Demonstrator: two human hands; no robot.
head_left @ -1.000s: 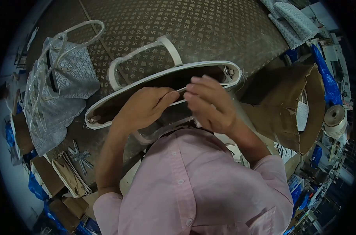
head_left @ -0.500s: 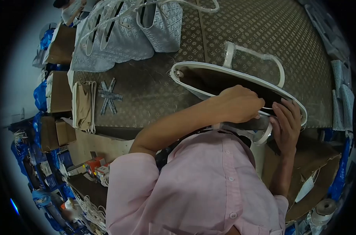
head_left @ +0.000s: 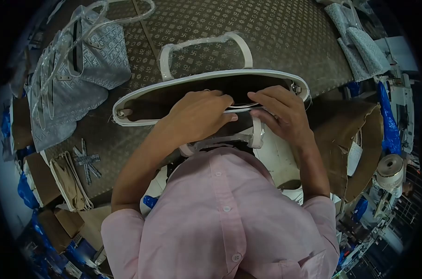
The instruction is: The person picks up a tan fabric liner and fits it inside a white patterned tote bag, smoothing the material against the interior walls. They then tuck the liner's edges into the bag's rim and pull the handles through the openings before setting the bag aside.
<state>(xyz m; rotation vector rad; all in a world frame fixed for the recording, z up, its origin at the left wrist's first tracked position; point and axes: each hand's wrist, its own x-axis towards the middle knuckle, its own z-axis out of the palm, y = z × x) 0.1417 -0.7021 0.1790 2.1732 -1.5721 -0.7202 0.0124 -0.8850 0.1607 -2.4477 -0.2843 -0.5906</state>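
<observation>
A handbag [head_left: 143, 122] with a pale rim and dark lining lies open in front of me at the table's near edge. My left hand [head_left: 201, 114] is closed over its near rim, fingers inside the opening and thumb outside. My right hand [head_left: 285, 114] grips the same rim a little to the right, fingers bent over the edge. Between the hands a thin pale edge shows inside the bag. One plastic-wrapped white handle [head_left: 245, 50] stands at the far side; the near handle [head_left: 257, 132] hangs towards my shirt.
Silvery patterned bags [head_left: 104, 60] stand at the left on the brown patterned table [head_left: 285, 28]. Nearby are crossed grey strips [head_left: 87, 160] and a folded beige stack [head_left: 70, 181]. More silvery pieces [head_left: 359, 46] lie far right, above a cardboard box [head_left: 331, 144] and a roll [head_left: 389, 169].
My view has turned to the right. The hands have shifted from the bag's right end towards its middle along the near rim, and the bag lies more squarely before me.
</observation>
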